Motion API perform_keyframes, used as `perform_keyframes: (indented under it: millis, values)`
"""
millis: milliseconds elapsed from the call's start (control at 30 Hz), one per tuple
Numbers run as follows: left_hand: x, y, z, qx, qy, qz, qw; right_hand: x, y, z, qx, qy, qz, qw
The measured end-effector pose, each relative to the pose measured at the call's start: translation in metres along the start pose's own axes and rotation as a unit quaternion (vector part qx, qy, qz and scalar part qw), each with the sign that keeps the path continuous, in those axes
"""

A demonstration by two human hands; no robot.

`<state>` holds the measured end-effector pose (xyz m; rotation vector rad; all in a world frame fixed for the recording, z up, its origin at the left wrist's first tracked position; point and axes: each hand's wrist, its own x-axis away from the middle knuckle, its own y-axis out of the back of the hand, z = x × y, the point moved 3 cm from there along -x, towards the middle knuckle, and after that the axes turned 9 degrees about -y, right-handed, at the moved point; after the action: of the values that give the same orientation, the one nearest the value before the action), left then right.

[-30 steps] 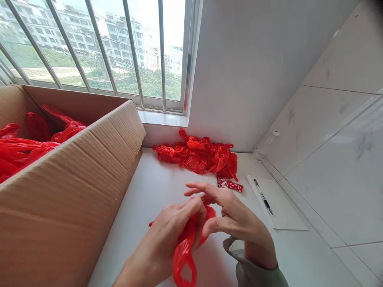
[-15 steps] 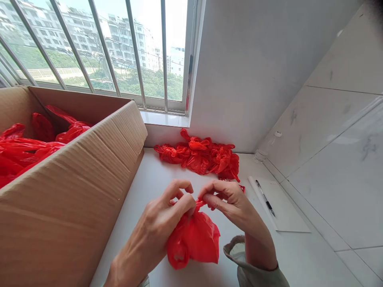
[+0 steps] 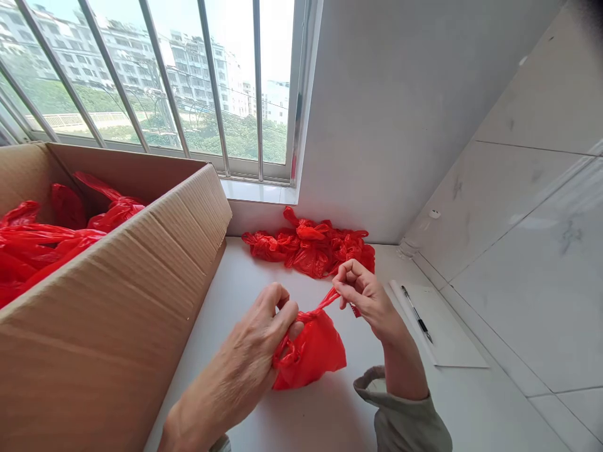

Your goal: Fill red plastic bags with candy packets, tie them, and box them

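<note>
A red plastic bag [image 3: 313, 355] hangs between my two hands over the white tabletop, its neck twisted and drawn into a strand. My left hand [image 3: 261, 339] is closed on the bag's gathered neck at the left; part of the bag is hidden behind its fingers. On the right, my right hand [image 3: 362, 292] pinches the end of the stretched strand, up and away from the bag's body. Behind my hands, a row of knotted red bags [image 3: 311, 248] lies along the wall.
An open cardboard box [image 3: 188, 220] holding more red bags [image 3: 47, 245] fills the left side. At the right lie a white pad [image 3: 455, 333] and a black pen [image 3: 418, 315]. A clear bottle [image 3: 417, 238] stands in the corner. Behind is a barred window.
My right hand has moved up and right, stretching the red strand away from the bag. My left hand has closed more around the neck, and the bag has tilted and risen slightly.
</note>
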<state>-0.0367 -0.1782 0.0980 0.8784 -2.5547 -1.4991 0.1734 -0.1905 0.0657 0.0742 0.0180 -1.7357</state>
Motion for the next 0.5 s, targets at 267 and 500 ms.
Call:
perform_keyframes:
  millis: [267, 500]
  values:
    - [0.006, -0.003, 0.007, 0.005, 0.049, 0.076, 0.996, -0.049, 0.067, -0.078, -0.220, -0.093, -0.134, 0.962]
    - [0.012, -0.010, 0.015, 0.042, 0.055, 0.081, 0.994, -0.055, 0.077, -0.099, -0.226, -0.098, -0.179, 0.952]
